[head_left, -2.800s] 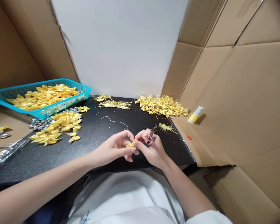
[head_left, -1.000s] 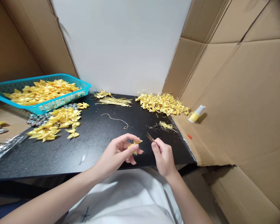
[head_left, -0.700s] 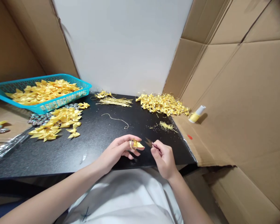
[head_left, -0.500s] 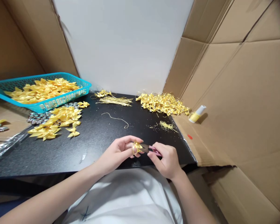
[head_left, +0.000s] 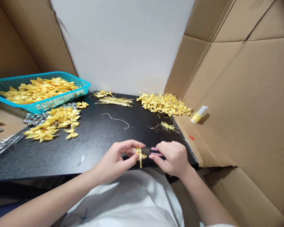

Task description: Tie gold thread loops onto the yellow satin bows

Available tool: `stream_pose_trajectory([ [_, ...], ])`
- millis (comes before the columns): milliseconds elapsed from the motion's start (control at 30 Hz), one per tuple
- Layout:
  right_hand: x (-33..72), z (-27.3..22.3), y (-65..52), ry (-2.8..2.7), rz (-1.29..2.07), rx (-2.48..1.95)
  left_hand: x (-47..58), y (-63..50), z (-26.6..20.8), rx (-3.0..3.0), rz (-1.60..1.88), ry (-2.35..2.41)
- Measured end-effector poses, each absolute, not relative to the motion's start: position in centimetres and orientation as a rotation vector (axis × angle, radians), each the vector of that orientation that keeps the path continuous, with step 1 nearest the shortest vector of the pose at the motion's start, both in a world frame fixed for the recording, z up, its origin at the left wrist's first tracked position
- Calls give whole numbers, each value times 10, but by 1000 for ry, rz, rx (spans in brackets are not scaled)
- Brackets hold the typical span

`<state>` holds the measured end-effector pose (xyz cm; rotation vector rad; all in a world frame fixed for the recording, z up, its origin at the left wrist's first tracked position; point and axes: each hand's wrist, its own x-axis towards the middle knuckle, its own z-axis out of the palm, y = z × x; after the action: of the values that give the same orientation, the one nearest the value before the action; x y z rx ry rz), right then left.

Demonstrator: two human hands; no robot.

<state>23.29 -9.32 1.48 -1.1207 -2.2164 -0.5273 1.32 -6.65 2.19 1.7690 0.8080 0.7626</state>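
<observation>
Between its thumb and fingertips, my left hand pinches a yellow ribbon bow, close to the table's front edge. A strip of the yellow ribbon or cord hangs down from the bow. My right hand is closed round the pink handles of thread snips. Their dark blades point left and meet the bow; whether the tips are open or closed on it is hard to see. A single thin gold cord lies curled on the black table beyond my hands.
A blue basket of yellow bows stands far left, with loose bows and silver beads before it. Gold cords, a heap of finished-looking bows, thread scraps and a spool lie behind and right. Cardboard walls flank the table.
The bow has turned in my left fingers, and a ribbon strip now hangs below it. My right hand has shifted slightly right, with the snips' pink handles spread wider. The view has moved a little.
</observation>
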Motion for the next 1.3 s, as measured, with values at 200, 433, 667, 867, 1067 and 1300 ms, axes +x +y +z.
stream_pose_trajectory([
  [200, 233, 13, -92, -2212, -610, -1058, 14, -67, 24, 1792, 762, 835],
  [433, 237, 10, -90, -2254, -617, -1043, 15, -69, 26, 1771, 767, 849],
  [667, 236, 12, -89, -2285, -556, -1055, 13, -68, 23, 1742, 743, 856],
  [867, 241, 7, -87, -2239, -476, -1064, 17, -66, 30, 1700, 683, 889],
  [1067, 263, 6, -90, -1969, -216, -1313, 17, -63, 28, 1544, 699, 758],
  [1300, 248, 21, -104, -2039, 239, -1330, 20, -61, 27, 1240, 729, 581],
])
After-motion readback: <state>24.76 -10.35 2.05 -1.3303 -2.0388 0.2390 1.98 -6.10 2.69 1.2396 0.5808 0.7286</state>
